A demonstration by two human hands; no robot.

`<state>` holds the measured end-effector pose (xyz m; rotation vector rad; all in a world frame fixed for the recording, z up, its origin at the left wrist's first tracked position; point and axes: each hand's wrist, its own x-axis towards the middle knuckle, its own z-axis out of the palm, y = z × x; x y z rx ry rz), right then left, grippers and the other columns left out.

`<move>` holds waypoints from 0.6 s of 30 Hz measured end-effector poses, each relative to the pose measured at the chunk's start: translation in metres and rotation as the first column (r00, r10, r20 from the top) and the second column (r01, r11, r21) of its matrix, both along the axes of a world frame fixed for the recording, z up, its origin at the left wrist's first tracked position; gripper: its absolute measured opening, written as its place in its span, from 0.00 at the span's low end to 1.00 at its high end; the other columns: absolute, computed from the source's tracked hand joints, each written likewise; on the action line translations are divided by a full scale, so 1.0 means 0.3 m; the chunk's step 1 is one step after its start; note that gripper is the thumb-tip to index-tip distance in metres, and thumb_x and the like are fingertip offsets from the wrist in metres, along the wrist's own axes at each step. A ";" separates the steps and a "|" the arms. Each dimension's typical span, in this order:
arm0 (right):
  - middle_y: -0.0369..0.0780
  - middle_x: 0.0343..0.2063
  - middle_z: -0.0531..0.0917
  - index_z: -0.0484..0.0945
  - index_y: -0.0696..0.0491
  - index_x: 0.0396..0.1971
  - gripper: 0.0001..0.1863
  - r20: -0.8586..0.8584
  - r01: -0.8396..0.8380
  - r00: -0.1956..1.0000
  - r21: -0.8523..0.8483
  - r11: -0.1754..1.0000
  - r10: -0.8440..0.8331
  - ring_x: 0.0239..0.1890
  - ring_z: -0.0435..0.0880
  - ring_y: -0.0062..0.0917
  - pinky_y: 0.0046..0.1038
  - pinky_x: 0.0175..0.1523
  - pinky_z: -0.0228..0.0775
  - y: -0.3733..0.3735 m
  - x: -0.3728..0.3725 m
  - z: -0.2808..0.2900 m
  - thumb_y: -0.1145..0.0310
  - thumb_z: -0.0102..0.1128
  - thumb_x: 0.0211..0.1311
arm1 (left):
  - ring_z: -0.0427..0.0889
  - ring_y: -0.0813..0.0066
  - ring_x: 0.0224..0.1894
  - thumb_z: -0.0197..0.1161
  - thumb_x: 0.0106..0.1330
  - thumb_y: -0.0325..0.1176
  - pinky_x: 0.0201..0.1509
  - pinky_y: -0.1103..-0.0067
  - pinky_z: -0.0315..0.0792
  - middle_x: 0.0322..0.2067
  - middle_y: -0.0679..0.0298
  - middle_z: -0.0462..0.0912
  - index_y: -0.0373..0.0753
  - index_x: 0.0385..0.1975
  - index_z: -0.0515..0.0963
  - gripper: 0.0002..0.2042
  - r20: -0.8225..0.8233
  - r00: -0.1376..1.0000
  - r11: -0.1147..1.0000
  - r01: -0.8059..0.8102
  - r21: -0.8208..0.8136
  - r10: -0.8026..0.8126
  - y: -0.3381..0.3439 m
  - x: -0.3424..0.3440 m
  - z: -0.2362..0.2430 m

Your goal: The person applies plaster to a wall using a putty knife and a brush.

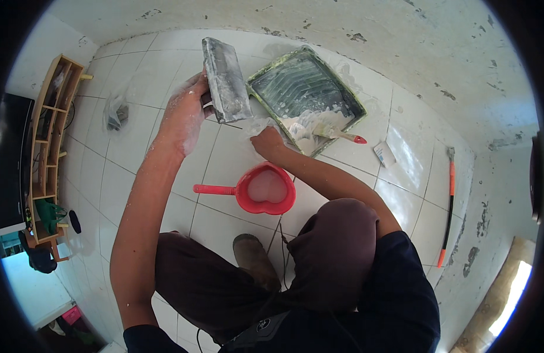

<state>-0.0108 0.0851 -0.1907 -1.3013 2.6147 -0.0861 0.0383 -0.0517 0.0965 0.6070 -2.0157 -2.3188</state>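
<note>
My left hand (pixel 186 109), dusted with white, grips a grey rectangular slab (pixel 228 79) by its left side. White smears cover the slab, and it is held up beside the paint tray (pixel 292 79). Closed in a fist, my right hand (pixel 268 143) is at the tray's lower left corner, on a crumpled piece of clear plastic (pixel 259 126). White paste (pixel 307 126) lies in the near end of the tray, with a red-tipped paintbrush (pixel 340 135) resting across it. Below my right hand, a red heart-shaped dipper (pixel 289 203) holds milky liquid, its handle pointing left.
A small white card or packet (pixel 385 154) lies right of the tray. Farther right, an orange and black rod (pixel 450 206) lies along the wall. A clear plastic bag (pixel 115 113) sits on the tiles at left, near a wooden shelf (pixel 48 141). Peeling wall surrounds the far side.
</note>
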 end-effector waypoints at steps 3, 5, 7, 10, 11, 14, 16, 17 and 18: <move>0.45 0.32 0.88 0.88 0.50 0.30 0.09 0.066 0.042 0.997 -0.145 0.989 -0.033 0.41 0.88 0.40 0.41 0.44 0.80 0.018 -0.009 -0.013 0.70 0.57 0.59 | 0.77 0.80 0.44 0.52 0.78 0.48 0.54 0.76 0.69 0.47 0.66 0.82 0.37 0.59 0.76 0.22 -0.002 1.000 1.000 0.015 0.001 -0.015 0.018 -0.010 0.001; 0.46 0.33 0.87 0.87 0.51 0.31 0.09 0.079 0.025 0.997 -0.174 0.984 -0.011 0.41 0.88 0.41 0.42 0.44 0.80 0.017 -0.005 0.004 0.70 0.56 0.59 | 0.77 0.80 0.45 0.52 0.78 0.48 0.54 0.76 0.69 0.47 0.66 0.82 0.37 0.59 0.76 0.22 -0.004 1.000 1.000 0.022 -0.007 -0.022 0.024 -0.005 0.008; 0.47 0.34 0.86 0.87 0.52 0.31 0.10 0.091 0.005 0.996 -0.205 0.979 0.014 0.41 0.88 0.42 0.42 0.44 0.81 0.014 -0.006 0.032 0.70 0.56 0.59 | 0.77 0.80 0.46 0.52 0.78 0.49 0.54 0.76 0.70 0.47 0.66 0.82 0.37 0.59 0.76 0.22 -0.004 1.000 0.999 0.031 -0.024 -0.031 0.026 0.005 0.016; 0.49 0.36 0.85 0.85 0.53 0.32 0.10 0.119 0.023 0.993 -0.180 0.983 -0.002 0.41 0.87 0.44 0.43 0.45 0.80 0.001 -0.013 0.082 0.71 0.53 0.61 | 0.78 0.80 0.47 0.53 0.77 0.49 0.54 0.75 0.70 0.48 0.66 0.82 0.37 0.59 0.76 0.23 -0.008 0.999 0.999 0.032 -0.034 -0.033 0.019 0.013 0.012; 0.51 0.36 0.85 0.85 0.55 0.32 0.10 0.161 0.119 0.984 -0.239 0.964 -0.081 0.41 0.86 0.46 0.44 0.45 0.80 0.000 -0.015 0.091 0.72 0.53 0.61 | 0.78 0.80 0.47 0.53 0.77 0.49 0.54 0.75 0.70 0.48 0.66 0.82 0.37 0.59 0.76 0.23 -0.009 0.999 0.999 0.031 -0.035 -0.031 0.021 0.014 0.011; 0.54 0.34 0.84 0.83 0.58 0.31 0.07 0.190 0.277 0.957 -0.371 0.886 -0.220 0.39 0.86 0.48 0.44 0.44 0.80 0.035 -0.052 0.050 0.72 0.59 0.58 | 0.78 0.80 0.47 0.53 0.77 0.49 0.53 0.75 0.70 0.47 0.67 0.82 0.37 0.58 0.76 0.23 -0.023 0.999 0.998 0.049 -0.029 -0.049 0.055 -0.010 0.015; 0.55 0.33 0.85 0.83 0.60 0.31 0.07 0.190 0.321 0.946 -0.456 0.830 -0.262 0.38 0.87 0.50 0.44 0.42 0.80 0.047 -0.060 0.048 0.72 0.66 0.55 | 0.77 0.74 0.56 0.47 0.79 0.37 0.63 0.73 0.69 0.56 0.63 0.78 0.34 0.63 0.71 0.19 0.029 0.997 0.997 0.070 -0.023 -0.069 0.059 -0.015 0.016; 0.54 0.30 0.85 0.84 0.60 0.27 0.08 0.233 0.338 0.938 -0.444 0.830 -0.258 0.35 0.87 0.47 0.41 0.43 0.80 0.031 -0.048 0.122 0.70 0.68 0.53 | 0.77 0.74 0.56 0.47 0.79 0.37 0.63 0.73 0.69 0.56 0.63 0.78 0.34 0.63 0.71 0.19 0.035 0.998 0.998 0.052 -0.034 -0.051 0.039 0.000 0.014; 0.54 0.27 0.85 0.85 0.60 0.24 0.09 0.268 0.359 0.927 -0.432 0.828 -0.262 0.32 0.88 0.44 0.38 0.44 0.81 0.031 -0.044 0.183 0.68 0.70 0.50 | 0.77 0.74 0.56 0.47 0.79 0.37 0.63 0.73 0.69 0.56 0.63 0.78 0.34 0.63 0.71 0.19 0.042 0.998 0.998 0.046 -0.045 -0.044 0.029 0.011 0.020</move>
